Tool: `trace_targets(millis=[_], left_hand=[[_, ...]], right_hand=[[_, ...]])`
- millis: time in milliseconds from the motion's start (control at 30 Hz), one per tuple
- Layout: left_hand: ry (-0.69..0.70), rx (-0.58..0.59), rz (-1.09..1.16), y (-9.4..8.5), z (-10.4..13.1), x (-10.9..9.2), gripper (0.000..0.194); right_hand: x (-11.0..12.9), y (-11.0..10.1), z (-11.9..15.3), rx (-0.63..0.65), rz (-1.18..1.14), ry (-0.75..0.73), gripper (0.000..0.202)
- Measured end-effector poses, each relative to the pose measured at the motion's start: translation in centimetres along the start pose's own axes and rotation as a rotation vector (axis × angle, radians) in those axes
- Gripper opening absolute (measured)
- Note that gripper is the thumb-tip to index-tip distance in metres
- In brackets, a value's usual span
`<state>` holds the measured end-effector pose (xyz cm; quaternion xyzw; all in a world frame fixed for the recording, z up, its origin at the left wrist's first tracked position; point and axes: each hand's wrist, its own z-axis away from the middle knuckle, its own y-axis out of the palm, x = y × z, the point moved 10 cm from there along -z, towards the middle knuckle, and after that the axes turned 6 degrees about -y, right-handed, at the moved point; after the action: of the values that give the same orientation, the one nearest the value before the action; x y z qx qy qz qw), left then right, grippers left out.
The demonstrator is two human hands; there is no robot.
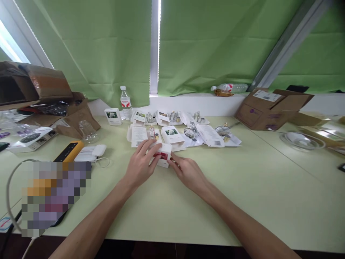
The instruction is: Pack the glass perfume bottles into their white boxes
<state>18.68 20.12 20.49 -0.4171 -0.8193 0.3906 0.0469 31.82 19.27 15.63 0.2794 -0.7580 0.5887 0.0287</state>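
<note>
A small white box (163,163) with a red picture on its front stands on the table between my hands. My left hand (140,162) grips it from the left, fingers over the top and thumb at the front. The thumb and fingers of my right hand (190,172) close on its right edge. Just behind it are a small glass bottle (151,133) with a pinkish tint and an opened white carton (139,135). To the right of these lies a white box with a flower picture (172,132), beside a round faceted glass bottle (190,132).
More opened cartons and a faceted bottle (222,130) lie behind. A white flower box (113,116) and water bottle (125,103) stand back left. Cardboard boxes (256,111) flank both sides. A yellow-black power strip (69,152), white charger (90,153) and pixelated area are left.
</note>
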Motion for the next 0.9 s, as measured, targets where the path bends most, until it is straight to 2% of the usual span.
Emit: trace_targets(millis=[233,400,533,633,767,900], left_hand=[[0.010,0.036,-0.062,0.3,0.0,-0.2,0.040],[-0.078,0.020,-0.092,-0.3,-0.2,0.5,0.047],[-0.173,-0.006,-0.156,-1.2,-0.5,1.8,0.042],[-0.201,0.023,-0.217,-1.6,-0.6,2.8,0.040],[-0.154,0.132,-0.188,-1.3,-0.7,3.3,0.041],[-0.067,0.146,-0.224,-1.4,-0.7,2.1,0.037]], right_hand=[[1.3,0.4,0.1,0.010,-0.070,-0.090,0.032],[2.6,0.6,0.0,0.008,-0.080,-0.227,0.038],[1.5,0.8,0.0,-0.024,-0.029,-0.170,0.045],[0.9,1.0,0.0,-0.013,-0.002,-0.136,0.040],[0.7,1.2,0.0,0.012,0.007,-0.125,0.037],[1.0,1.2,-0.1,0.019,0.001,-0.145,0.035]])
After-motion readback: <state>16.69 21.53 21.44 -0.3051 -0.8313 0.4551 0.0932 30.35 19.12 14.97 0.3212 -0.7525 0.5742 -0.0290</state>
